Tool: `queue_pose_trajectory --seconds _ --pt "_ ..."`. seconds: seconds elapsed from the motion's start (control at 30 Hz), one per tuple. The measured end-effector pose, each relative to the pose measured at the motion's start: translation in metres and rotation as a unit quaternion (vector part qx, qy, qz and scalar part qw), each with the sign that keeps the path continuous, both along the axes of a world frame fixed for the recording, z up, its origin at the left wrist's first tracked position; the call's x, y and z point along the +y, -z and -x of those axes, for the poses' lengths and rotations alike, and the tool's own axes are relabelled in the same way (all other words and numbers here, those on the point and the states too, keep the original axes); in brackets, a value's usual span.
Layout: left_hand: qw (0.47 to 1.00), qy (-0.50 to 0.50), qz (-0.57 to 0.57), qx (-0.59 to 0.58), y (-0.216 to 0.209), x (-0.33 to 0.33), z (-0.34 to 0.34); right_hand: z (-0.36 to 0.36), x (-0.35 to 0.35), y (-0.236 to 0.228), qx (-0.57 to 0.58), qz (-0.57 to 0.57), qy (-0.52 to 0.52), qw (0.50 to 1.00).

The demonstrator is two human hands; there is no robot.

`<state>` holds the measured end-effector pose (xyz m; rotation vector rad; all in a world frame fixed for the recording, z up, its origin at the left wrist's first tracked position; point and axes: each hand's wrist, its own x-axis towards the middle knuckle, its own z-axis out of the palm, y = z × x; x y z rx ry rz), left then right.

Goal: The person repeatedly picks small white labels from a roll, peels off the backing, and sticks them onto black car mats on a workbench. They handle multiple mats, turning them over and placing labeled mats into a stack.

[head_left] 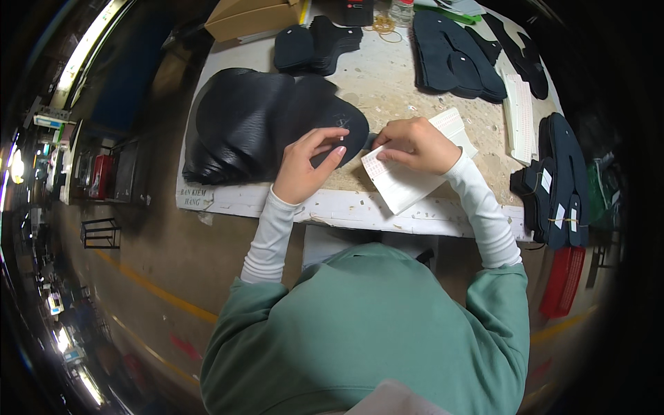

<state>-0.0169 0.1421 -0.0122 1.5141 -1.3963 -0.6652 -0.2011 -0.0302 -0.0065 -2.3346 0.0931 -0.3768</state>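
Note:
My left hand (308,164) hovers at the right end of a fanned stack of black leather pieces (238,114), thumb and fingers apart. A tiny white label (342,137) shows by its fingertips; whether it sits on a finger or on the leather I cannot tell. My right hand (418,146), fingers curled and thumb pressed down, grips the near left part of a white sheet of small printed labels (401,187). This sheet lies aslant at the table's front edge, its far end showing beyond my wrist. Part of it is hidden under the hand.
Black cut pieces (456,59) lie at the far right of the table (377,104), more (321,45) at the far left. Another label sheet (517,117) and tied black bundles (561,180) line the right edge. A cardboard box (252,19), rubber bands (384,28) and a jar (401,12) stand behind.

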Motion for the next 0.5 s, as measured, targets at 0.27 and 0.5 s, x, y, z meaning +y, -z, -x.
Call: queue_pose_trajectory --seconds 0.27,0.5 --pt "0.984 -0.038 0.001 0.175 0.019 -0.009 0.02 -0.007 0.02 -0.009 -0.059 -0.048 0.11 0.991" --pt "0.972 -0.061 0.017 0.227 0.023 -0.009 0.024 -0.014 0.03 0.0 -0.192 0.057 0.113 0.973"
